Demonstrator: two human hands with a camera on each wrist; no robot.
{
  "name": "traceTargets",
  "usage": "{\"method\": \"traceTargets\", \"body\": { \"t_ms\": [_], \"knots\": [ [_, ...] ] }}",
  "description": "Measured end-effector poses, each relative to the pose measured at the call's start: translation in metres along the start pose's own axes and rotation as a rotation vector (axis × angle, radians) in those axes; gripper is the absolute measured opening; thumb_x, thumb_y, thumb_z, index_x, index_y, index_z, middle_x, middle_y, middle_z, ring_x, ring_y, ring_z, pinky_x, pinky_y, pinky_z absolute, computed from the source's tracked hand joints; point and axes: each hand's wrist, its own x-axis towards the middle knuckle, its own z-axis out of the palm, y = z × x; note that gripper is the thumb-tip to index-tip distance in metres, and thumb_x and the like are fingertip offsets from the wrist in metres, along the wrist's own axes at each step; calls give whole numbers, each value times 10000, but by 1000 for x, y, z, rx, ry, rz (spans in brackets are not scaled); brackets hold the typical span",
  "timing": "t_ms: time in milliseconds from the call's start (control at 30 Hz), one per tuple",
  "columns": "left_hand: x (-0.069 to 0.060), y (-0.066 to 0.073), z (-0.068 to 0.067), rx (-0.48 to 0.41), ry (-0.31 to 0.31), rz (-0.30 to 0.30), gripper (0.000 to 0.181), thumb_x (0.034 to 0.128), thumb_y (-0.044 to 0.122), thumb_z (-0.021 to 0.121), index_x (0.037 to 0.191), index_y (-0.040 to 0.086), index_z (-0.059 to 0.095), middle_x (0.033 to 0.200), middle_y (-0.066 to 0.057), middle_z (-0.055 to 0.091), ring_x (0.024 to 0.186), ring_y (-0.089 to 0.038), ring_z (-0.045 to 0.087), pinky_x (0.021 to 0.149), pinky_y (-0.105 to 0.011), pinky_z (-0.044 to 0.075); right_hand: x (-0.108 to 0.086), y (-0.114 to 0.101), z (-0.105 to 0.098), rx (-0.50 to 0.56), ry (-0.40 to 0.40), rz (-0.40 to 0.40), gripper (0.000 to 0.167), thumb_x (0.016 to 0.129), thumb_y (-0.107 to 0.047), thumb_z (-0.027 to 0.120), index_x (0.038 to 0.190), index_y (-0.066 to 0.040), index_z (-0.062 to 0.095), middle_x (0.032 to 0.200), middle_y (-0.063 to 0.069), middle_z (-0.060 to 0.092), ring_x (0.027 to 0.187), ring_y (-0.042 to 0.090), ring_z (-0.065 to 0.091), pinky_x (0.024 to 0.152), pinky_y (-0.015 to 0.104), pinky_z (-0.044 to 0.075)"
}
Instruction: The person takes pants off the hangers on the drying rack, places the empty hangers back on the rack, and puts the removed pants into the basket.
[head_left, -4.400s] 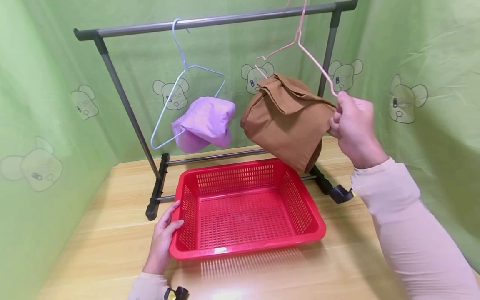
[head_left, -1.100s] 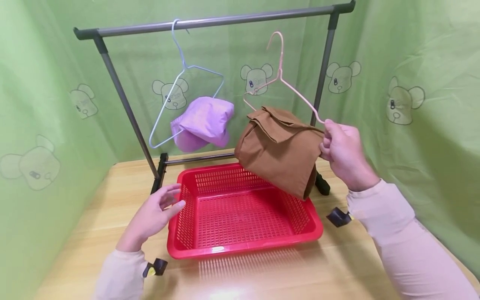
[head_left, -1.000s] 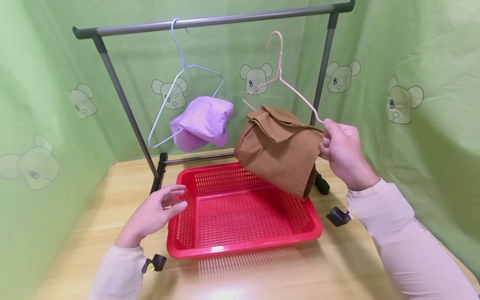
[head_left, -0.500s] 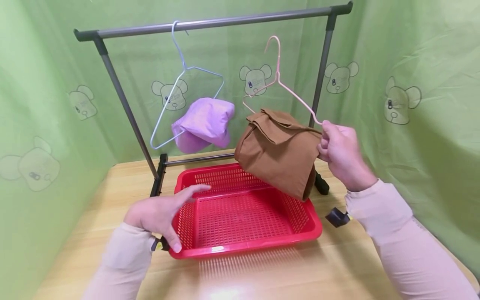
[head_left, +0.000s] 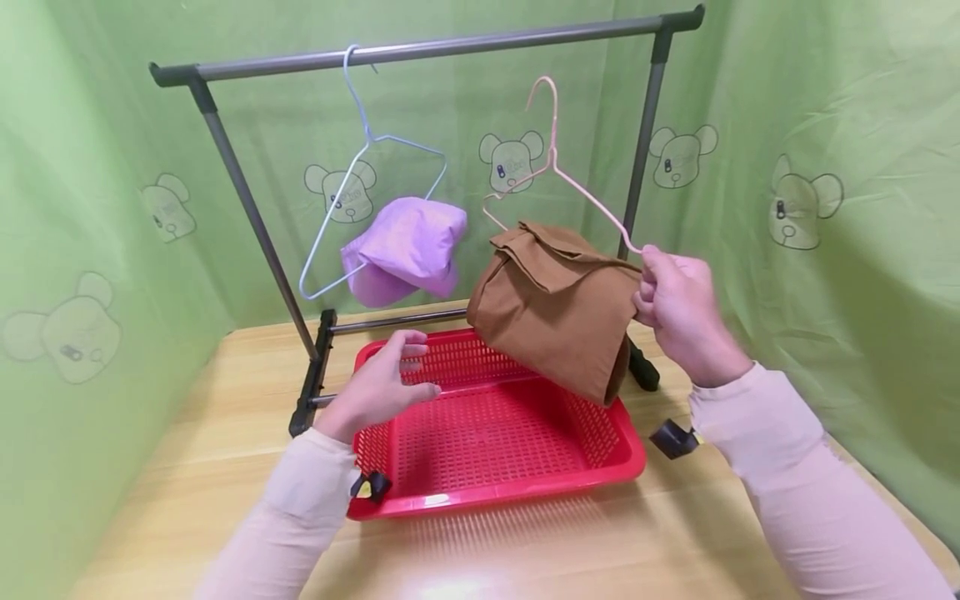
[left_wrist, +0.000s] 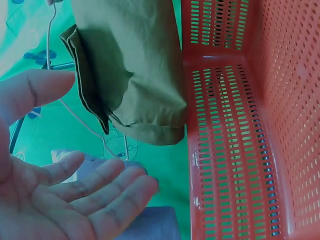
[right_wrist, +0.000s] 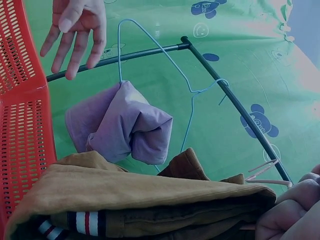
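In the head view my right hand [head_left: 678, 312] pinches the lower right corner of a pink wire hanger [head_left: 553, 158], off the rail. Folded brown cloth, perhaps trousers [head_left: 558, 317], drapes over the hanger's lower bar and hangs over the back right of a red plastic basket [head_left: 495, 500]. The right wrist view shows a striped band inside the brown cloth [right_wrist: 145, 192]. My left hand [head_left: 386, 379] is over the basket's left side, fingers spread and holding nothing. In the left wrist view its palm and fingers [left_wrist: 107, 192] lie apart from the brown cloth [left_wrist: 130, 65].
A grey clothes rack [head_left: 480, 42] stands on the wooden table [head_left: 172, 467]. On its rail hangs a blue hanger [head_left: 363, 108] with a folded purple cloth [head_left: 412, 246]. Green curtain [head_left: 862, 108] surrounds the table at the back and sides.
The brown cloth and pink hanger came down off the rail, lower and leftward, with my right hand. My left hand let go of the basket rim and moved up and right over it.
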Motion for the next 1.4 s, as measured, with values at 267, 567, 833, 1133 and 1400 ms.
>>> {"method": "traceTargets", "body": {
  "t_ms": [267, 567, 833, 1133, 1400],
  "knots": [
    [15, 7, 13, -94, 44, -40, 700, 868, 221, 741, 1431, 86, 347, 1406, -157, 481, 1267, -288, 488, 1013, -459, 428, -2, 1, 1, 9, -1, -15, 457, 1031, -162, 446, 581, -129, 374, 471, -48, 293, 478, 142, 122, 454, 273, 51],
    [35, 14, 22, -172, 111, -92, 646, 889, 277, 719, 1401, 69, 383, 1362, -123, 526, 1204, -272, 541, 988, -427, 452, -1, 1, 1, -3, -2, -11, 454, 1029, -183, 464, 586, -127, 383, 472, -53, 302, 472, 142, 122, 452, 275, 55],
    [50, 15, 40, -516, -16, -226, 734, 945, 283, 643, 1464, -15, 217, 1394, -230, 402, 1247, -369, 481, 982, -448, 460, -1, 3, 1, -6, -4, -5, 462, 1031, -181, 451, 578, -128, 372, 467, -48, 289, 475, 145, 126, 454, 283, 54],
    [69, 18, 60, -967, -59, -396, 823, 973, 349, 575, 1519, 25, 51, 1474, -383, 167, 1374, -478, 231, 1018, -584, 377, -2, 3, 1, -5, -11, -6, 467, 1030, -189, 460, 576, -135, 364, 466, -54, 277, 474, 144, 112, 448, 278, 49],
    [84, 30, 75, -1102, -87, -496, 875, 932, 513, 564, 1538, 127, 64, 1498, -372, 120, 1394, -484, 170, 1052, -629, 295, -3, 4, 0, -13, -3, 1, 458, 1030, -193, 465, 586, -133, 370, 470, -54, 288, 479, 147, 120, 444, 278, 53]
  ]
}}
